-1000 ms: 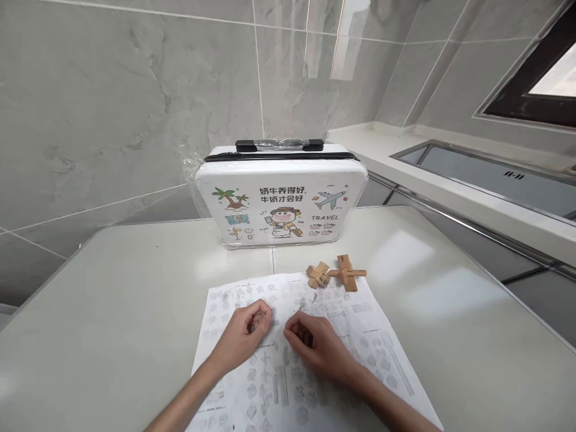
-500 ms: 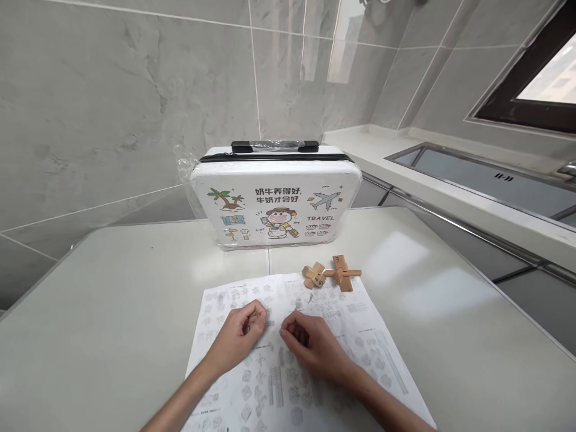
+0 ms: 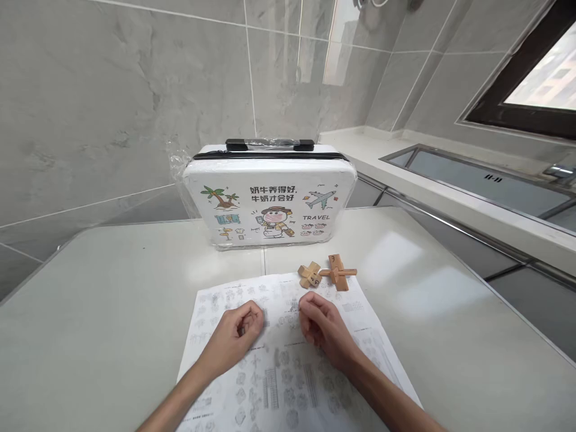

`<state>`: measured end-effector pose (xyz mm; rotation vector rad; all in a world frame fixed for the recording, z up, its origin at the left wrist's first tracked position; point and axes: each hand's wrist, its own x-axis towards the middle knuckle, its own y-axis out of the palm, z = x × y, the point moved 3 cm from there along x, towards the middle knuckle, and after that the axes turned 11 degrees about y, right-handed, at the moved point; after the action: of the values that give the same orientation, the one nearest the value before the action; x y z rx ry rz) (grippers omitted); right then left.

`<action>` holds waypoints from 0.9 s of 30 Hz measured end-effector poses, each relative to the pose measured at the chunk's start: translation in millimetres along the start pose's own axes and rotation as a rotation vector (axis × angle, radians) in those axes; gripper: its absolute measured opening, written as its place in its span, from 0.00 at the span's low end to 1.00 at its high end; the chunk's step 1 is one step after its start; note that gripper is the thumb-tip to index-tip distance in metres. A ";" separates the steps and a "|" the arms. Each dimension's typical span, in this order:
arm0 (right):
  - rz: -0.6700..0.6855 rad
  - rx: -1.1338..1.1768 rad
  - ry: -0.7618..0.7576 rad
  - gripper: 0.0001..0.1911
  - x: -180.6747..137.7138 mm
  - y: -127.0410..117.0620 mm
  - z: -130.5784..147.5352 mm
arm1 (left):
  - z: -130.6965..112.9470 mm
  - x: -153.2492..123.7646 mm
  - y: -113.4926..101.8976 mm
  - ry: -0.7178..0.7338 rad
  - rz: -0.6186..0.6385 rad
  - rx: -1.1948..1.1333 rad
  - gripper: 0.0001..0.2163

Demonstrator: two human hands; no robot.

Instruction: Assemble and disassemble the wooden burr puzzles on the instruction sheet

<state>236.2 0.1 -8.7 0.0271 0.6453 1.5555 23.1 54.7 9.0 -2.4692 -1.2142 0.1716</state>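
A printed sheet [image 3: 288, 384] covered in small diagrams lies flat on a pale table [image 3: 112, 312], its near edge running out of the bottom of the view. Both forearms come in over the sheet's near half. The left hand [image 3: 236, 336] rests on the sheet's middle, fingers curled tight into a loose fist. The right hand [image 3: 326, 330] rests on the sheet just beside it, fingers also curled under, knuckles up. Whether either hand pinches anything small cannot be told.

At the sheet's far right corner sit two wooden cross-shaped puzzle pieces [image 3: 309, 275] [image 3: 337, 272], just beside each other, the right one touching the sheet's edge. Left and right of the sheet the tabletop is bare out to its edges. Beyond the sheet's far edge a white case [image 3: 267, 201] with cartoon travel drawings stands upright against the grey tiled wall [image 3: 112, 108]. Right of the sheet, past the table's edge, runs a white counter [image 3: 450, 198].
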 end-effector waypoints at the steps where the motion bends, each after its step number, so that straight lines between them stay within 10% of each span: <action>1: 0.002 0.088 0.000 0.22 1.3 -3.0 -0.2 | -0.6 -0.1 0.0 0.001 0.006 0.000 0.18; 13: 0.108 0.813 0.035 0.16 10.4 -28.4 6.0 | -1.8 -0.2 1.4 -0.024 0.006 -0.020 0.18; 27: 0.124 0.776 -0.063 0.07 15.6 -43.7 10.4 | -0.4 -1.4 3.9 -0.024 -0.001 -0.040 0.16</action>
<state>278.4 16.3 -23.6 0.7053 1.1774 1.3286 25.2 51.3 7.8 -2.5076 -1.2409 0.1785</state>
